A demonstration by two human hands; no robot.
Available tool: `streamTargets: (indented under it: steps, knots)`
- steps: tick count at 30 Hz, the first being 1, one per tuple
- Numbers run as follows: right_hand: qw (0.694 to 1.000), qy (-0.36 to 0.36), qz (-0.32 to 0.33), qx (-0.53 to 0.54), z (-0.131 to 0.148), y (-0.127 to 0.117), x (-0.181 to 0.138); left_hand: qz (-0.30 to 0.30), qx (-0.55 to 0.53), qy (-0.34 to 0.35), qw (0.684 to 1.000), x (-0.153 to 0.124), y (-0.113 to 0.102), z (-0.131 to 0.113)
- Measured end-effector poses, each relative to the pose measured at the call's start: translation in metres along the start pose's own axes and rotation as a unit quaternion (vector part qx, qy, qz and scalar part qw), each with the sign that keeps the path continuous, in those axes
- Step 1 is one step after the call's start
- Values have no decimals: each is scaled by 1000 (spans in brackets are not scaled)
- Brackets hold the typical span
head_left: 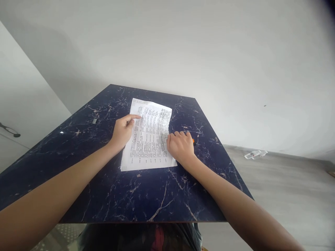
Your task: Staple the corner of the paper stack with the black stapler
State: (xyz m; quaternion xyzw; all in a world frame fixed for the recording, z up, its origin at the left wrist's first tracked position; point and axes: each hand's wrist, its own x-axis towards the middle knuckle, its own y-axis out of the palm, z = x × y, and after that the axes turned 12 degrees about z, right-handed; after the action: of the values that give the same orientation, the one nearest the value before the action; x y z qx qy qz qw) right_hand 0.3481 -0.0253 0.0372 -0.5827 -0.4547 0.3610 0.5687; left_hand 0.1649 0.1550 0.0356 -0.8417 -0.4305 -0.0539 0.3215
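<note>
A plain, pale grey wall [183,52] rises behind the table, and from where I stand a crumpled piece of clear plastic wrapping [255,154] lies near its foot on the grey, streaked floor [261,195]. The tabletop [154,195] is dark blue, glossy and veined in white like marble. On it, between the person's two hands, lies a white paper sheet [146,139] covered in dark print, its right side creased and buckled.

The left hand [125,127] rests over the sheet's left edge, forefinger stretched onto the print and thumb slightly apart below it. The right hand [180,143] is at the sheet's right edge, its fingers curled under; I cannot tell whether it grips the paper or something else. A small orange and black object [194,141] peeps out just beside its knuckles, mostly hidden. Well to the left of the sheet lies a small grey rectangular piece [94,121], with a tiny bright white fleck [61,132] farther left.
</note>
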Motion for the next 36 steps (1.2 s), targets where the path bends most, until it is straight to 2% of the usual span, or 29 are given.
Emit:
streamTargets:
  steps: [4, 6, 8, 11, 13, 15, 18, 21, 24, 27, 31, 36]
  knots:
    - [999, -4, 17, 45, -5, -5, 3, 12, 24, -13, 1000, 2, -1, 4]
    - [990, 18, 57, 126, -15, -11, 4, 24, 49, -20, 998, 4, -1, 10]
    - [973, 10, 98, 209, -29, -19, 3, 48, 84, 1, 995, 6, -2, 16]
    - [947, -105, 137, 270, -49, -32, -1, 105, 156, 31, 982, 8, -2, 24]
    - [930, -173, 171, 276, -61, -39, -3, 131, 211, 12, 969, 8, -2, 29]
    - [922, -195, 205, 265, -72, -42, -4, 137, 254, -16, 957, 8, -2, 33]
    - [932, -151, 224, 240, -86, -42, -1, 146, 278, -39, 949, 9, -4, 38]
    - [955, -39, 163, 245, -92, -40, 3, 166, 290, -58, 941, 11, -6, 41]
    - [940, 22, 105, 324, -75, -37, 6, 173, 287, -63, 940, 12, -7, 38]
    - [908, -22, 127, 398, -34, -30, 8, 185, 275, -70, 941, 12, -10, 32]
    - [920, -98, 93, 368, 20, -16, 13, 195, 273, -68, 940, 11, -15, 28]
    - [934, -72, 116, 330, 45, -10, 4, 155, 263, -48, 951, 12, -17, 39]
